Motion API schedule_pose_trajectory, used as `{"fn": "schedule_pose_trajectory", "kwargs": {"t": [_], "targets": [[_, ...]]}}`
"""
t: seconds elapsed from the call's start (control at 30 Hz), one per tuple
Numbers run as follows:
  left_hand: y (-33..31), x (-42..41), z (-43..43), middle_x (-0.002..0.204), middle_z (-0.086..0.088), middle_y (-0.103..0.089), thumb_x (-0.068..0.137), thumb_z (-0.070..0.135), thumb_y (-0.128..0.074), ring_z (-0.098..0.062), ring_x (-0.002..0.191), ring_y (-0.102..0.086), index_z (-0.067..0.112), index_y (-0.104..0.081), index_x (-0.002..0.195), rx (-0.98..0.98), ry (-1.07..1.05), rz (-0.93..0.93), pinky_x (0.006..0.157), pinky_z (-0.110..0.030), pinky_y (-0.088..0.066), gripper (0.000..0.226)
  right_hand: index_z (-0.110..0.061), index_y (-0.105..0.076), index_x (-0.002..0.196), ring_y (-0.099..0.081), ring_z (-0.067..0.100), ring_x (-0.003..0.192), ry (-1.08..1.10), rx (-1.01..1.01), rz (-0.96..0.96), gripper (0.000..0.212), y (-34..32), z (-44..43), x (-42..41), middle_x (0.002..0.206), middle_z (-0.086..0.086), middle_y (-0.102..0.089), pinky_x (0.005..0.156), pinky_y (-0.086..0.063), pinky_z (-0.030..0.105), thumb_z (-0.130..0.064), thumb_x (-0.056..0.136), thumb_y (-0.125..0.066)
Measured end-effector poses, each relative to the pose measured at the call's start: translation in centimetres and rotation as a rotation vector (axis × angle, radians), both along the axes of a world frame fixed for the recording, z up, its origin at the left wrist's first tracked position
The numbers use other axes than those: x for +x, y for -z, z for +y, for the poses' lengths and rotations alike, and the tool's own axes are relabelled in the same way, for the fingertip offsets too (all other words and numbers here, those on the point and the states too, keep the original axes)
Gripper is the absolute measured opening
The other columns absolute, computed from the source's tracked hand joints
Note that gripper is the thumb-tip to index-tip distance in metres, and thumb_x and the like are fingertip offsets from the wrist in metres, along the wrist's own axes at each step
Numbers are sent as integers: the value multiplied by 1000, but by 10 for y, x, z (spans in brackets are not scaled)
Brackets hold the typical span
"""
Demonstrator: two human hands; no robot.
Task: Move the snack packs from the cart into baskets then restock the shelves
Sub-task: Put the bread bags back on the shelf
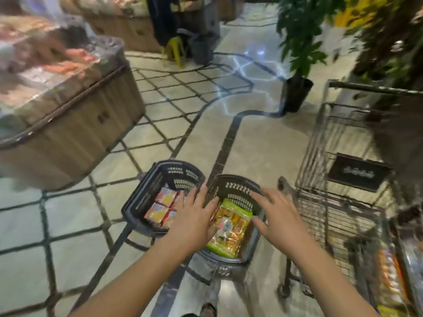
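Both forearms reach forward and down. The left hand (194, 216) hovers palm down, fingers spread, over the meeting rims of two dark baskets on the floor. The right hand (277, 213), also spread and holding nothing, hangs over the right basket (238, 181), which holds a green-edged snack bag (231, 229). Small orange snack packs (160, 207) lie in the left basket (137, 202). The wire cart (343, 156) stands just right.

Glossy beige floor (263, 145) with dark lattice lines mirrors bluish-white light. A wood-sided display stand (75, 133) of blurred wrapped goods stands on the left. Farther back is a yellow stool (172, 51) beside a grey bin (202, 49). To the right is a leafy plant (297, 42) in a black pot (296, 94).
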State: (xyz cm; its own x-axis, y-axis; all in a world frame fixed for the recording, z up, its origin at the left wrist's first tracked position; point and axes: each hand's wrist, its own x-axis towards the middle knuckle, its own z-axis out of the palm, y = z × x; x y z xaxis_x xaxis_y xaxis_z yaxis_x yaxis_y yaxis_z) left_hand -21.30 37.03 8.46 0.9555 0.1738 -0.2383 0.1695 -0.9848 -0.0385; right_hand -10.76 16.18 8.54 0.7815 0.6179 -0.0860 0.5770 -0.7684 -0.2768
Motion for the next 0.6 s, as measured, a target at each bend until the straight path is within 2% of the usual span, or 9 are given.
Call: {"fn": "schedule_pose_trajectory", "kwargs": {"t": [0.17,0.27,0.43,0.6], "targets": [[43,-3,50,172,-13,2,101,58,-45,-37,157,3,29,-11,163,-55,-157,92,124,-58,5,76,-36,-28,158,-27,23,149,-147,-107,65,66,31,71,40,162,-1,-31,121,-24,41,-51,98,-53],[70,6,73,171,-14,-2,101,59,-45,-39,157,-1,28,-13,163,-92,-198,128,125,-60,-2,77,-37,-29,157,-29,22,148,-195,-163,102,66,54,101,64,161,-1,-32,120,-27,42,-51,98,-54],[107,29,96,172,-11,5,101,60,-45,-37,158,5,30,-8,164,-200,-264,230,126,-58,0,79,-35,-30,157,-34,26,146,-249,-268,122,66,91,126,102,159,4,-37,121,-29,43,-50,98,-54],[148,52,97,172,-9,0,102,55,-46,-34,158,0,30,-11,164,-293,-326,270,127,-54,3,75,-34,-33,155,-37,25,145,-320,-312,149,62,129,137,137,158,4,-39,119,-30,41,-46,98,-54]]}}
